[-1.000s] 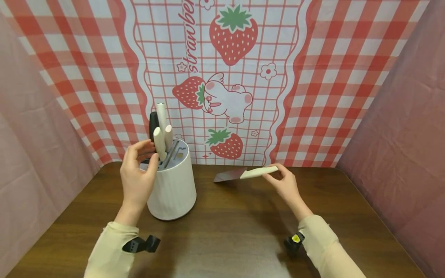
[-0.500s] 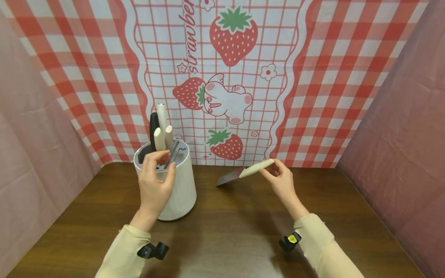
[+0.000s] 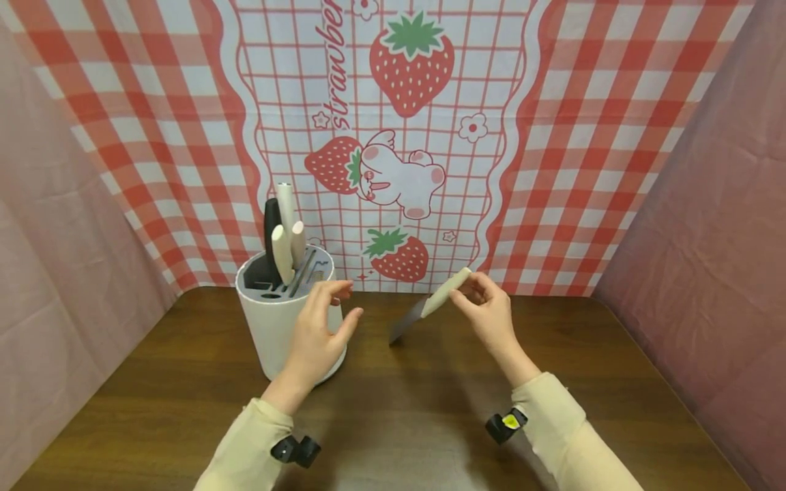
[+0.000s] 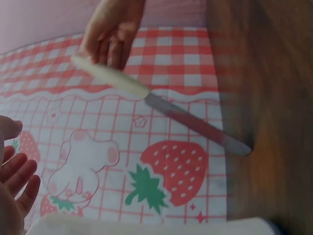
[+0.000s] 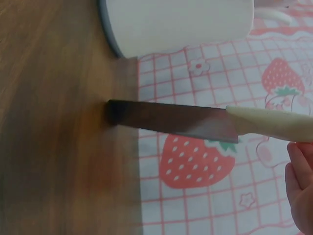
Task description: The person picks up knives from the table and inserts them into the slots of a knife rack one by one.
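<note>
My right hand (image 3: pixel 488 314) pinches the cream handle of a kitchen knife (image 3: pixel 445 293) by its end. The knife tilts, its blade (image 5: pixel 171 120) pointing down and left with the tip close over the table. My left hand (image 3: pixel 319 334) is in front of the white knife block (image 3: pixel 264 327), fingers spread and nothing between them; part of the block is hidden behind it. In the left wrist view, the fingers (image 4: pixel 19 176) of that hand are apart from the knife. The block holds a black-handled tool (image 3: pixel 272 232) and several pale-handled ones (image 3: pixel 282 252).
The brown wooden table (image 3: pixel 393 423) reaches back to a strawberry-print checked cloth (image 3: pixel 405 170) hanging behind it. Pink curtains (image 3: pixel 700 204) hang at both sides. Slots show in the grey top (image 3: pixel 301 279) of the block.
My left hand has moved right and down, from beside the handles to the block's front. My right hand has shifted slightly left, tipping the knife from nearly level to steeper, blade downward.
</note>
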Motion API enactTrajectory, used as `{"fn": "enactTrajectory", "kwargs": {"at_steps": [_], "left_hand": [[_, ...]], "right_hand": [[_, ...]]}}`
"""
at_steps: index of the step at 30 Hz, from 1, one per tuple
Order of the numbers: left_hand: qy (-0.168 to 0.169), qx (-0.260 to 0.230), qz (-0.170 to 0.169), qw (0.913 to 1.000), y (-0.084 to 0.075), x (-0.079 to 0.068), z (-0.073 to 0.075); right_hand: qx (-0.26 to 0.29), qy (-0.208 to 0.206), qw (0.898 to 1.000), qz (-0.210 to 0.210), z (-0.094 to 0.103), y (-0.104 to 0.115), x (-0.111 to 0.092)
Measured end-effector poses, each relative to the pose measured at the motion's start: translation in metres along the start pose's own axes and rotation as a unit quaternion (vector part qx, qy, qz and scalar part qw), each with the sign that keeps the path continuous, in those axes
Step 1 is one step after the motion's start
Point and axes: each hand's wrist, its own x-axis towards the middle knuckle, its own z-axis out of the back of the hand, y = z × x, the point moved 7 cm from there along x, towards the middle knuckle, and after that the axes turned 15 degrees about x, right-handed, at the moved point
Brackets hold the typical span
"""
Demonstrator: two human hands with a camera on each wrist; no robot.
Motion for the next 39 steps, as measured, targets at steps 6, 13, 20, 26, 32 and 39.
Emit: {"fn": "enactTrajectory", "kwargs": {"at_steps": [6, 13, 20, 26, 32, 39], "left_hand": [[0.048, -0.005, 0.007, 0.9988, -0.010, -0.002, -0.020], [0.079, -0.018, 0.024, 0.9965, -0.021, 0.002, -0.037], [0.114, -0.049, 0.047, 0.9912, -0.029, 0.007, -0.053], [0.127, -0.070, 0.056, 0.9878, -0.035, 0.008, -0.060], [0.132, -0.093, 0.057, 0.9852, -0.038, 0.008, -0.063], [0.141, -0.112, 0.070, 0.9811, -0.036, 0.008, -0.063]], "right_hand": [[-0.002, 0.028, 0.999, 0.021, -0.010, 0.006, -0.001], [0.040, 0.044, 0.998, 0.033, -0.017, 0.000, 0.001], [0.054, 0.061, 0.996, 0.046, -0.027, 0.010, -0.003], [0.051, 0.074, 0.995, 0.038, -0.036, 0.023, -0.007], [0.046, 0.102, 0.993, 0.041, -0.045, 0.030, -0.011], [0.049, 0.114, 0.991, 0.044, -0.050, 0.031, -0.015]]}}
